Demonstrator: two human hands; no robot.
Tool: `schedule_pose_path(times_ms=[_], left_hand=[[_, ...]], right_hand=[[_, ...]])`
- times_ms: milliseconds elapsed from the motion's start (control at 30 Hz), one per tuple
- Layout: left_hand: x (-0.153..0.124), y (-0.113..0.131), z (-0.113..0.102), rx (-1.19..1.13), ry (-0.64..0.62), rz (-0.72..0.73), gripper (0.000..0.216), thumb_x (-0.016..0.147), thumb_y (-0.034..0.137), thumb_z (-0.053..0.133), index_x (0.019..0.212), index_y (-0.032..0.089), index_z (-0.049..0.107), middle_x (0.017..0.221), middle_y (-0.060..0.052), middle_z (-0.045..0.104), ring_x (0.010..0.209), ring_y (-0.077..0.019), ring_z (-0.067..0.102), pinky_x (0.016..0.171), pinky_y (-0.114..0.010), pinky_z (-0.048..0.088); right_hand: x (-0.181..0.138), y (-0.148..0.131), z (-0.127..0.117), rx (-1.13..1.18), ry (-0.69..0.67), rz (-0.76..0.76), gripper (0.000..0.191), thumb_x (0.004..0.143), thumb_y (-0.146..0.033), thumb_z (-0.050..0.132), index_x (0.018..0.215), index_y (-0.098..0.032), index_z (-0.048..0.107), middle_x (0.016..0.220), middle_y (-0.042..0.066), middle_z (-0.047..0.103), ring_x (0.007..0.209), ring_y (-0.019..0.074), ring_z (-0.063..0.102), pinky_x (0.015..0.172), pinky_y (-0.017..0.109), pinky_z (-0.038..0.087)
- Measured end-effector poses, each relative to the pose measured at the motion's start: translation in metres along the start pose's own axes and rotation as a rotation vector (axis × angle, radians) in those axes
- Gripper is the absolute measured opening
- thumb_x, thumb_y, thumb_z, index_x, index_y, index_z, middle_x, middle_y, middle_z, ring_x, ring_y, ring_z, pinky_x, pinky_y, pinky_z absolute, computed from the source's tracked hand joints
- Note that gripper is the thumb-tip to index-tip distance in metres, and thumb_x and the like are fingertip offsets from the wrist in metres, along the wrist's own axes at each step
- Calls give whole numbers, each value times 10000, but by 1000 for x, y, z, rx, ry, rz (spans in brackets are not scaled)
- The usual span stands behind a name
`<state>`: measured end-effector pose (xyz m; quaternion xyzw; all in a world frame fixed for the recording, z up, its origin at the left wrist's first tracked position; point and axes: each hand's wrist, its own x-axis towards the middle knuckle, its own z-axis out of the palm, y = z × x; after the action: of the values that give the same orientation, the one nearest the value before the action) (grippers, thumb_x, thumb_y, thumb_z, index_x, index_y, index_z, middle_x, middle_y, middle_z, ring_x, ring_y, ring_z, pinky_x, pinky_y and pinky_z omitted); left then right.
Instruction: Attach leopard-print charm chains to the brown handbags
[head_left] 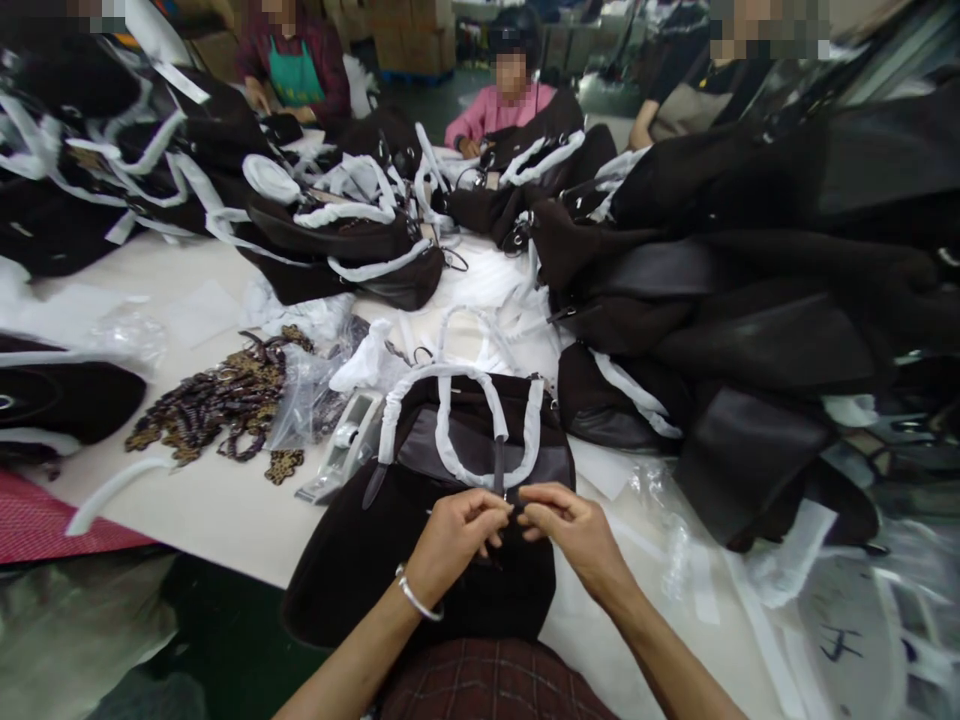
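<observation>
A dark brown handbag lies before me at the table's front edge, its two handles wrapped in white paper. Over the bag's middle, by the lower end of a handle's dark strap, my left hand has its thumb and fingers pinched together. Opposite it, my right hand is closed in a similar pinch, its fingertips a short way from the left ones. Something tiny may be between the fingertips, too small to make out. A silver bangle circles my left wrist.
Chain straps lie heaped on the left beside clear plastic bags and a tape dispenser. Brown handbags pile up at right and others stand at the back. Several people work across the table, one in a pink top.
</observation>
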<state>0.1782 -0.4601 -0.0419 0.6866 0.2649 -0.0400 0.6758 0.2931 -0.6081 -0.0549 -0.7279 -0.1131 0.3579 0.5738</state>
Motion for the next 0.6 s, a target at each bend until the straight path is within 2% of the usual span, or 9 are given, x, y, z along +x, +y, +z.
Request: schedule_pose_path(times_ms=[67, 133, 167, 233, 300, 400, 467, 533, 600], left_hand=[[-6, 3, -18, 111, 109, 109, 337, 840, 296, 562, 1161, 203, 606, 980, -54, 658, 640, -121, 599, 591, -247, 509], [-15, -4, -43, 298, 286, 212, 405, 873, 305, 525, 1273, 243, 532, 1193, -73, 600, 795, -146, 629, 746, -292, 531], [-20, -12, -58, 423, 384, 236, 387, 895, 324, 492, 1270, 238, 531, 1231, -80, 584, 895, -171, 631, 836, -325, 516], [-28, -32, -88, 724, 575, 243, 391, 900, 360, 470, 1248, 199, 546, 1271, -107, 572, 1135, -249, 562, 1013, -414, 419], [-33, -54, -113, 972, 683, 162, 498, 868, 410, 491, 1282, 134, 516, 1311, -164, 549, 1241, -326, 487, 1053, -484, 363], [-34, -77, -129, 1136, 660, 12, 582, 866, 422, 446, 1313, 50, 469, 1251, -219, 593, 1165, -349, 557, 994, -486, 408], [-33, -83, -131, 1150, 605, -34, 526, 866, 388, 411, 1274, 70, 506, 1222, -194, 626, 1119, -332, 595, 992, -473, 411], [-34, -85, -133, 1088, 585, -61, 460, 848, 367, 399, 1213, 132, 552, 1203, -143, 653, 1101, -315, 612, 999, -464, 416], [-40, -85, -144, 949, 591, -70, 414, 820, 386, 408, 1163, 221, 573, 1182, -72, 677, 1092, -296, 627, 987, -451, 448]], right_hand=[[9, 10, -19, 8, 205, 30, 326, 697, -392, 739, 944, -181, 709, 883, 68, 711, 795, 238, 670, 659, 347, 550], [13, 24, -35, -89, 333, 35, 316, 639, -399, 768, 852, -176, 698, 811, 55, 704, 796, 241, 658, 678, 344, 535], [13, 33, -39, -144, 302, 65, 288, 615, -397, 774, 777, -176, 686, 749, 42, 692, 764, 239, 653, 668, 341, 528], [8, 51, -36, -230, 99, 162, 260, 586, -394, 769, 663, -176, 651, 634, 14, 654, 682, 231, 643, 630, 335, 514], [1, 66, -21, -250, -62, 208, 267, 555, -375, 769, 692, -181, 649, 639, 1, 660, 682, 234, 648, 641, 336, 511], [-6, 79, 6, -160, -38, 197, 458, 514, -372, 775, 918, -196, 651, 833, 32, 716, 835, 272, 670, 757, 362, 514], [-6, 78, 16, -66, -4, 182, 577, 482, -413, 775, 1001, -204, 635, 910, 54, 722, 911, 304, 668, 819, 392, 507], [-5, 71, 18, -29, -57, 165, 592, 439, -453, 770, 976, -231, 654, 881, 42, 726, 909, 334, 671, 820, 422, 508], [-5, 58, 15, -120, -123, 145, 484, 439, -467, 759, 884, -292, 685, 808, -1, 725, 873, 341, 678, 797, 430, 509]])
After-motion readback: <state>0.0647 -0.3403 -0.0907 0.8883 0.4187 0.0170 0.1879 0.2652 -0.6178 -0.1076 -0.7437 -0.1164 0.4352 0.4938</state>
